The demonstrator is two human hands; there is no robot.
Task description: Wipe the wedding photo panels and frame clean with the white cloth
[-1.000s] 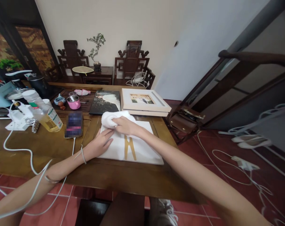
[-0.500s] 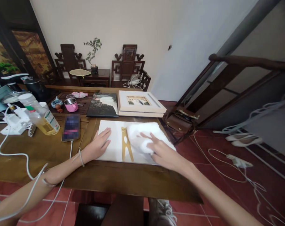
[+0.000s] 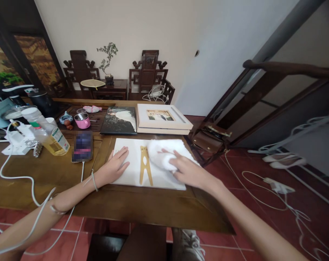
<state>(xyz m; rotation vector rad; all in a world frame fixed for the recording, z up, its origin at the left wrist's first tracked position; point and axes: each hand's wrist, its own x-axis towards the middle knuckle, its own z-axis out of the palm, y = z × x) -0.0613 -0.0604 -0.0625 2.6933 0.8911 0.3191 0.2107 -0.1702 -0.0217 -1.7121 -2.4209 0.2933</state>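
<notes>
My left hand (image 3: pixel 116 167) lies flat with its fingers stretched out on the left part of a white sheet or board (image 3: pixel 132 154). On its surface shows a flat yellow, cat-like shape (image 3: pixel 144 167) with two long legs; I cannot tell whether it is printed or loose. To the right of that shape, a fluffy white cloth (image 3: pixel 157 150) is bunched under my right hand (image 3: pixel 188 169). The right fingers close around the cloth and press it onto the white surface. Part of the cloth is blurred, and the sheet's right side is covered by it.
Behind the sheet lie a dark photo panel (image 3: pixel 118 121) and a framed picture (image 3: pixel 164 127). A phone (image 3: pixel 82 146) on a cable, an oil-like bottle (image 3: pixel 54 139), a pink cup (image 3: pixel 83 121) and a power strip (image 3: pixel 17 139) stand left. A brown bag (image 3: pixel 208 139) rests beyond the table's right edge.
My right hand has moved slightly with the cloth, whose right edge has drawn in and uncovered the sheet's lower right corner. My left hand stays in place.
</notes>
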